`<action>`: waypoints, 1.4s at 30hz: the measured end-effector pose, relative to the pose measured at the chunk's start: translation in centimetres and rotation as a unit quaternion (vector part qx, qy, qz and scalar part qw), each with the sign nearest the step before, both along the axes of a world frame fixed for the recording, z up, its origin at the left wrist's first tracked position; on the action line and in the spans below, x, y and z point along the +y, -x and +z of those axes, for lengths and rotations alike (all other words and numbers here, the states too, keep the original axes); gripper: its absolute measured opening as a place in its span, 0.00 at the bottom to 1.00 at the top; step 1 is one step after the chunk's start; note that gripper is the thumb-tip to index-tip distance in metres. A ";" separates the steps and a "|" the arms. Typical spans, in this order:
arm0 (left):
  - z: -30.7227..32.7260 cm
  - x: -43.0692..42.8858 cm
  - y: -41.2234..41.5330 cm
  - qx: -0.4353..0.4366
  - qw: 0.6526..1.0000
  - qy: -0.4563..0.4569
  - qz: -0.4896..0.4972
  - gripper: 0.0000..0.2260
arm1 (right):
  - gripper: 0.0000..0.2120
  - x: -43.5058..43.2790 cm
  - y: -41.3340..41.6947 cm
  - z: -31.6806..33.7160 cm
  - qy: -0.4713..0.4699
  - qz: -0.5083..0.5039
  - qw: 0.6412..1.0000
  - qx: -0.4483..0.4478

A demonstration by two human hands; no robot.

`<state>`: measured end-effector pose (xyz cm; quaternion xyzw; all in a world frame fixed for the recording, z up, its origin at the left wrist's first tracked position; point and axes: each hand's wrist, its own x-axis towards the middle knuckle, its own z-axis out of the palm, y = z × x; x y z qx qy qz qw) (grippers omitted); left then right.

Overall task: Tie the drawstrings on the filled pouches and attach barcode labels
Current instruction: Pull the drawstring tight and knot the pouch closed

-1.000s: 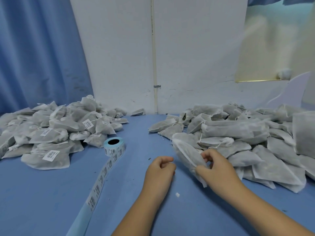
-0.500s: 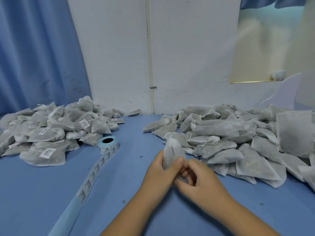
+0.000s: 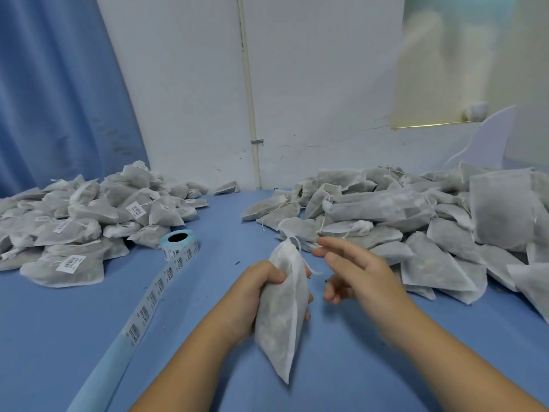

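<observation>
My left hand (image 3: 261, 289) grips a white filled pouch (image 3: 282, 316) around its upper part, holding it upright over the blue table (image 3: 341, 367). Its gathered top and thin drawstring (image 3: 297, 243) point up and away from me. My right hand (image 3: 353, 272) hovers just right of the pouch with fingers spread and relaxed, a little blurred, holding nothing. A roll of barcode labels (image 3: 179, 243) stands left of my hands, and its strip (image 3: 148, 301) trails toward the near edge.
A heap of labelled pouches (image 3: 74, 221) lies at the left. A larger heap of unlabelled pouches (image 3: 416, 221) covers the right side. A white wall with a thin pipe (image 3: 249, 93) and a blue curtain (image 3: 53, 84) stand behind the table.
The pouch has gone from my right hand into my left, which now holds it upright. My right hand has let go and opened beside it.
</observation>
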<state>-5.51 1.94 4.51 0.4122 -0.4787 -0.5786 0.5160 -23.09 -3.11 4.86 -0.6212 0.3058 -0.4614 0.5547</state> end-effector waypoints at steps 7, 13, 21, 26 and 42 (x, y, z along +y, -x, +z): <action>-0.5 -0.2 -0.5 -0.015 0.999 -0.007 -0.029 0.17 | 0.06 0.6 -0.5 -0.5 0.065 0.048 0.994 0.074; -0.5 -0.4 -1.2 -0.033 0.999 0.019 -0.002 0.17 | 0.10 -0.2 -0.2 -0.6 0.079 -0.006 0.994 0.081; 0.6 -0.1 -1.0 -0.124 0.986 0.054 0.099 0.15 | 0.09 -0.8 0.0 -0.7 0.078 -0.024 0.994 0.080; 0.8 0.1 -0.7 -0.233 0.959 0.067 0.148 0.17 | 0.12 -0.9 0.3 -1.1 0.095 0.001 0.987 0.127; 1.0 0.2 -0.4 -0.184 0.964 0.089 0.170 0.11 | 0.06 -0.7 0.2 -1.2 0.135 0.079 0.960 0.231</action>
